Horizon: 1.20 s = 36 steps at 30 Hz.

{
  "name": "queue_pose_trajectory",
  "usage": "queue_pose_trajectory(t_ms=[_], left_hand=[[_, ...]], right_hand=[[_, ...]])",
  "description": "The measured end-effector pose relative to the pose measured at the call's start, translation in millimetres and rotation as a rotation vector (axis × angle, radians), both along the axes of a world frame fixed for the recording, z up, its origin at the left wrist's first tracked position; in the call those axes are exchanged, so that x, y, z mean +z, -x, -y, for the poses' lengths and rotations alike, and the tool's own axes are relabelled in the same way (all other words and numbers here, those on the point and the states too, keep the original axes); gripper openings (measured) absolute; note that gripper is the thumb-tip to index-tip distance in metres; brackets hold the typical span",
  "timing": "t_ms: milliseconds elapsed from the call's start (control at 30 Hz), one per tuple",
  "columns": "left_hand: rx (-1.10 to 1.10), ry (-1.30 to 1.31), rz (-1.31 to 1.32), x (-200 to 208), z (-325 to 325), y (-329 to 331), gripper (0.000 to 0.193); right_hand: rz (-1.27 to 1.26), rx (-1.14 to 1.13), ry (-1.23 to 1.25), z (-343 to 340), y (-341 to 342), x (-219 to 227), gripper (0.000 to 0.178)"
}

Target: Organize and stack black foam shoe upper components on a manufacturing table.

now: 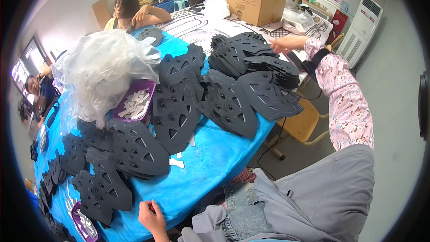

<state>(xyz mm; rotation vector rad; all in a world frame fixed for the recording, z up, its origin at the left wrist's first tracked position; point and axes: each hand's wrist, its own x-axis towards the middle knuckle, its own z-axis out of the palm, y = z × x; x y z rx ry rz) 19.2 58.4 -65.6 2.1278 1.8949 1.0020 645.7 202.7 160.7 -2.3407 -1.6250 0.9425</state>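
My left hand (152,217) rests at the near edge of the blue-covered table, fingers curled in; whether something small is between them I cannot make out. My right arm, in a pink floral sleeve with a black wristband, stretches to the far right. There my right hand (289,44) is held out flat beside a stack of black pieces (277,69), its fingers pointing left. The pieces are flat and shield-shaped, with slots and round studs. More stacks overlap in the middle (228,103) and nearer my left hand (139,148).
A purple basket (150,103) holds white strips, next to a large clear plastic bag (105,65). Another purple basket (76,217) stands lower left. White scraps (177,163) lie on the cloth. A cardboard box (255,6) stands at the back. Other people are around the table; a wooden chair (304,121) is right.
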Motion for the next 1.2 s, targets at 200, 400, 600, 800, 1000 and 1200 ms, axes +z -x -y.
queue_pose_trajectory(t_ms=[200, 400, 600, 800, 1000, 1200], left_hand=[[-0.004, -0.025, -0.019, 1.8, 1.2, -1.5, 0.019], [-0.23, -0.143, 0.255, 41.7, 12.4, -65.2, 0.011], [-1.135, -0.056, 0.092, 89.7, -23.3, -228.3, 0.053], [-1.125, -0.268, -0.157, 57.9, -66.5, -338.1, 0.067], [-0.911, -0.404, -0.348, 43.4, -73.7, -372.6, 0.072], [-0.926, -0.429, -0.372, 38.2, -78.3, -373.9, 0.066]], right_hand=[[0.065, -0.066, 0.173, 7.2, -17.5, -60.3, 0.101], [0.049, -0.072, 0.268, -11.1, -4.3, -49.7, 0.102], [0.057, -0.138, 0.253, -3.8, -12.9, -60.8, 0.106], [0.107, 0.047, 0.076, 10.6, 8.0, -24.1, 0.092], [-0.011, 0.399, -0.066, 39.3, 64.6, 9.4, 0.089], [0.204, 0.491, 0.075, 50.9, 88.8, -41.3, 0.085]])
